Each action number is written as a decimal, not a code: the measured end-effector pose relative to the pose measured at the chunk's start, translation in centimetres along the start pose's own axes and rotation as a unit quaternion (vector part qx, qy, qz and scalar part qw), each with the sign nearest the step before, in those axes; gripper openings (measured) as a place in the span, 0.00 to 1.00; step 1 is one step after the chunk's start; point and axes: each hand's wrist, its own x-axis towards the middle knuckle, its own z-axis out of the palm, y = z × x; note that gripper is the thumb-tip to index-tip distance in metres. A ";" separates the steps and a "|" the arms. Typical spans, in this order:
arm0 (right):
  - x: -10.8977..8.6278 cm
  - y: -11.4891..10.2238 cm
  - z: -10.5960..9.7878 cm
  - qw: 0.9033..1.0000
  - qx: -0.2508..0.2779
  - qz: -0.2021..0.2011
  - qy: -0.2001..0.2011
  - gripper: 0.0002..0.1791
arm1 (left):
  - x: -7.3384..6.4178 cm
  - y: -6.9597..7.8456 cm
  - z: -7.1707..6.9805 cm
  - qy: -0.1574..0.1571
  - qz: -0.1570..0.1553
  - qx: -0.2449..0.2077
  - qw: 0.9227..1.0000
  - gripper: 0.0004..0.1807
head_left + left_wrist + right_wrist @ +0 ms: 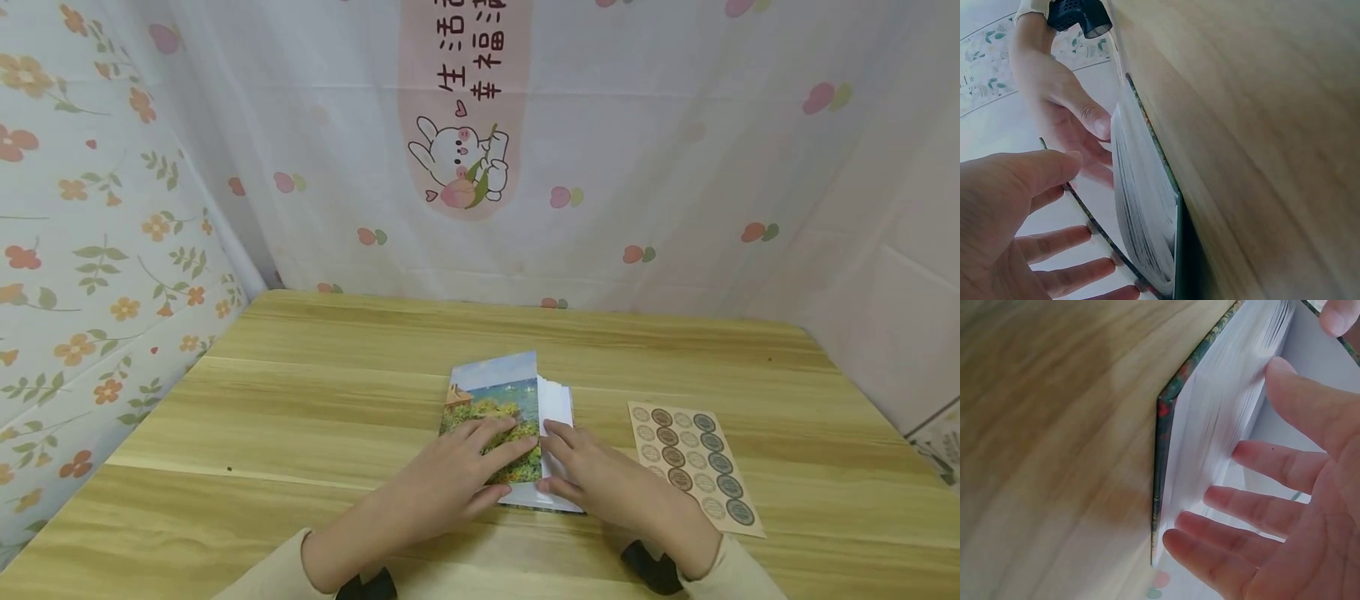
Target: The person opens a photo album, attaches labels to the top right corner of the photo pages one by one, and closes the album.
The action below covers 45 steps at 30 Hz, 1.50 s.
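Note:
A hardcover book (495,387) with a painted seaside and garden cover lies on the table, its front cover lifted at an angle off the white pages (556,407). My left hand (456,467) rests on the cover with spread, fairly straight fingers; in the left wrist view its thumb (1054,170) lies by the cover's near edge. On the other side, my right hand (603,479) touches the pages' outer edge with its fingertips. In the right wrist view those fingers (1254,509) are extended along the page block (1222,406), the thumb beside the top pages.
To the right of the book lies a tan sheet of round stickers (701,467), partly behind the right forearm. Black wrist devices (651,568) sit under both wrists. A patterned curtain (645,150) hangs behind the wood-grain table (315,417), with a floral one (112,250) at left.

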 end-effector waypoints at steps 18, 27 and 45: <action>0.1 -0.1 0.4 1.000 -0.003 -0.003 0.016 0.29 | -0.2 -0.1 -1.8 0.022 -0.006 -0.039 0.999 0.31; 0.0 -0.1 0.4 1.000 0.004 0.005 0.014 0.29 | -0.4 -0.4 -2.7 0.048 -0.017 -0.071 0.996 0.32; -0.1 0.0 0.2 1.000 -0.007 -0.010 0.027 0.29 | -1.2 -0.5 -6.3 0.052 -0.147 -0.081 0.984 0.31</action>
